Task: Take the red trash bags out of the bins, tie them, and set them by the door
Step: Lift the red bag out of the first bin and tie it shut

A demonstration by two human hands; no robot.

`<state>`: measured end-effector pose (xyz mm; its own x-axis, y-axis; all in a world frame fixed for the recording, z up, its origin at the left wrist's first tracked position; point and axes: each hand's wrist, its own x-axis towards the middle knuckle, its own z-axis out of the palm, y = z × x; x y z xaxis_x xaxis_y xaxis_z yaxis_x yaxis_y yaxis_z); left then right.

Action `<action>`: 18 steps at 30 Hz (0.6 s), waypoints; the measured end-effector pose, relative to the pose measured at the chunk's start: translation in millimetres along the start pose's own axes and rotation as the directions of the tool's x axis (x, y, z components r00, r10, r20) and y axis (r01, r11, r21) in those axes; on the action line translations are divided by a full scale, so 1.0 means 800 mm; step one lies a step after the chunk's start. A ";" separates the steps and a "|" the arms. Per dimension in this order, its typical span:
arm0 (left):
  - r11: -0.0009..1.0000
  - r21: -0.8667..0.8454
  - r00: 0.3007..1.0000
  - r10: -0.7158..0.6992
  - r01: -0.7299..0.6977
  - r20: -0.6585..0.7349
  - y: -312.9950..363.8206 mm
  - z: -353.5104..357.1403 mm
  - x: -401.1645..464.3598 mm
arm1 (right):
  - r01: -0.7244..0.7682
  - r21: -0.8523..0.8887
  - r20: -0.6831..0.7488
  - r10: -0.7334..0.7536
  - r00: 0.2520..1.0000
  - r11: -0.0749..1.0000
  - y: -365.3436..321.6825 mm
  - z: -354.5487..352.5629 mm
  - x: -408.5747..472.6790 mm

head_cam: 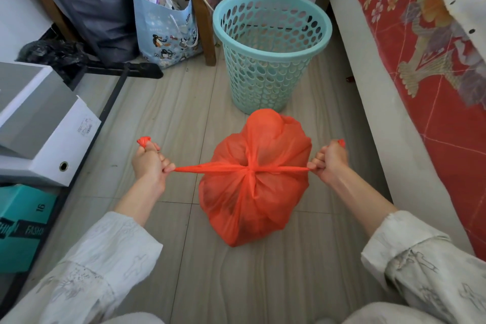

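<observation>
A full red trash bag (252,192) sits on the grey floor in front of me. Its two handle strips cross in a knot at its top and run taut to either side. My left hand (150,162) is shut on the left strip, whose end pokes out above my fist. My right hand (330,162) is shut on the right strip in the same way. Behind the bag stands a teal perforated bin (272,58), upright, with no liner visible in it.
A bed with a red flowered cover (420,60) runs along the right. White file boxes (39,123) and a teal shoebox (21,226) sit at the left. A blue penguin-print gift bag (163,31), a wooden leg (202,13) and white cables stand behind.
</observation>
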<state>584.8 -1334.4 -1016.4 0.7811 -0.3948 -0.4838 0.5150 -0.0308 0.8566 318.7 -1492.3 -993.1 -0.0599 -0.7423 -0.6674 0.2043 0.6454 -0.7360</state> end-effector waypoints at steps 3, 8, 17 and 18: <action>1.000 0.026 1.000 0.008 -0.007 -0.010 -0.004 -0.001 0.001 | 0.000 -0.019 -0.057 -0.001 0.998 1.000 0.000 -0.014 0.007; 0.999 0.029 0.999 -0.026 0.027 -0.031 -0.008 0.000 -0.007 | 0.029 -0.127 -0.074 -0.039 0.996 0.992 0.002 -0.021 0.008; 0.996 -0.080 0.929 0.075 -0.049 0.362 0.031 0.036 -0.041 | 0.160 0.036 0.178 -0.164 0.970 0.986 -0.006 0.033 -0.023; 0.997 -0.048 0.919 0.080 -0.067 0.385 0.026 0.042 -0.048 | 0.179 0.010 0.158 -0.178 0.971 0.984 -0.002 0.033 -0.024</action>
<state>554.2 -1350.6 -974.0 0.6236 -0.7188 -0.3072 0.4783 0.0401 0.8773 345.3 -1483.7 -975.8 0.0601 -0.8645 -0.4991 0.2003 0.5002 -0.8424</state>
